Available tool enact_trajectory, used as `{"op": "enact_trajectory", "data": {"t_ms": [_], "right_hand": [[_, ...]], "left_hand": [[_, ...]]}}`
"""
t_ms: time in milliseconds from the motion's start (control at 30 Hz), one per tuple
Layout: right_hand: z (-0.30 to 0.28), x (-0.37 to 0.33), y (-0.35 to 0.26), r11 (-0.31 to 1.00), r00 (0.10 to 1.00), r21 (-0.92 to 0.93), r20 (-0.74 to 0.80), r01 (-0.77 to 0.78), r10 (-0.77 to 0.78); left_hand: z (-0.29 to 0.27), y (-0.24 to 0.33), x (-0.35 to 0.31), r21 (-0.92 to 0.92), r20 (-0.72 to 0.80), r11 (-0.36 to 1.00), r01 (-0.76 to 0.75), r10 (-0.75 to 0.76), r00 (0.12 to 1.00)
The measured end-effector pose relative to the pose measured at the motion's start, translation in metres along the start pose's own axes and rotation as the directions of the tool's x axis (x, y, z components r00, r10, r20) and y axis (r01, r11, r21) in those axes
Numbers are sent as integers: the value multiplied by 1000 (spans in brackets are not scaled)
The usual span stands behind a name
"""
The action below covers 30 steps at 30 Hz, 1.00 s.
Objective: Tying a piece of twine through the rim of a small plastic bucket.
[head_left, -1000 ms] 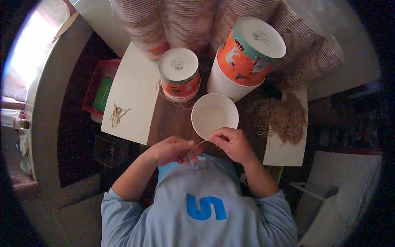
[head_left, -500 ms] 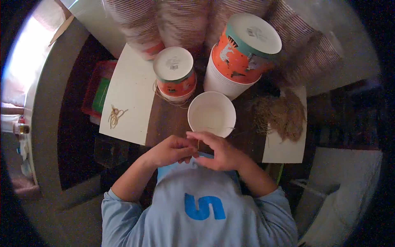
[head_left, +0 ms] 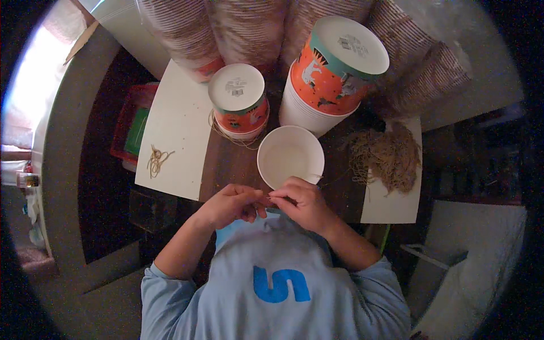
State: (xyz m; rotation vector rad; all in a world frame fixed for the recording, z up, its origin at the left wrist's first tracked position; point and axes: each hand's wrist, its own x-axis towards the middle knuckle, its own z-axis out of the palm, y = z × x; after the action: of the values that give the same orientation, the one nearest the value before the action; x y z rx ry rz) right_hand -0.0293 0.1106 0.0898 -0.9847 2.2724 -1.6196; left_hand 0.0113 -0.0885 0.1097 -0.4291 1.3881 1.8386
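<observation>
Close together in front of my shirt, my left hand (head_left: 237,205) and my right hand (head_left: 303,204) meet at their fingertips. Thumb and forefinger of each are pinched on what looks like a thin strand of twine, barely visible between them. Just beyond my right hand stands an open white paper bucket (head_left: 290,156), mouth up. A loose thin strand (head_left: 321,177) shows at its near right rim. To the right lies a tangled heap of brown twine (head_left: 391,156).
Upside-down orange printed buckets stand behind: a smaller one (head_left: 238,110) ringed with twine strands, and a taller stack (head_left: 334,73). Wrapped stacks of paper tubs (head_left: 249,34) line the back. A small twine bundle (head_left: 158,161) lies left on the white board (head_left: 175,124); a red crate (head_left: 133,122) sits beyond.
My right hand has turned and closed from spread fingers into a pinch against my left fingertips. My left hand has barely shifted. The buckets stay in place.
</observation>
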Motion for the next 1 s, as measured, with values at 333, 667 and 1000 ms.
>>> {"op": "enact_trajectory", "data": {"t_ms": [333,667,1000], "right_hand": [[-2,1,3,998,999,32,27,-45,44],[-8,2,21,989,998,-149,62,3,6],[-57,33,114,839,971,-519,-236,-163,42]], "left_hand": [[9,-3,8,253,-88,950,-185,213,973],[11,-2,32,231,-123,921,-313,347,930],[-28,18,103,847,-290,484,-222,769,570]]}}
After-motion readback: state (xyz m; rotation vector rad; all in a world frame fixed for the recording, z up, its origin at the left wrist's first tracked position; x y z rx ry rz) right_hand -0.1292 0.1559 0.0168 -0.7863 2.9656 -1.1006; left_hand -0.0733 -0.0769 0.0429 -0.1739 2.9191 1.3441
